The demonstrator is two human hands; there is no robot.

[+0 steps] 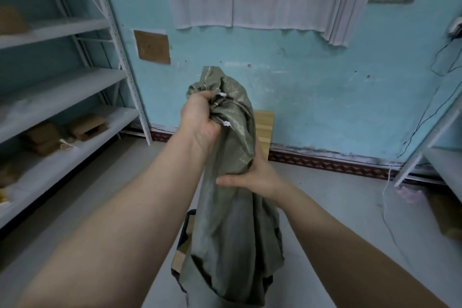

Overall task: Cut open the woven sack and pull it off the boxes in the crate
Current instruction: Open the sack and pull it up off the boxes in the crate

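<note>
The sack (237, 232) is held up long and straight over the crate (186, 220). Its bunched top is gripped tight in the left hand (200, 117), which is the higher one. Its middle is held by the right hand (257, 177), with the thumb laid across the front and the fingers hidden behind. The bottom end is down by the boxes (181, 257), so a pull straight up is likely needed.

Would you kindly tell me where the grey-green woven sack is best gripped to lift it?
Grip the grey-green woven sack at its bunched top, from the left, as the left hand does: the gathered folds give a firm handful. The right hand holds the narrow middle.
</note>
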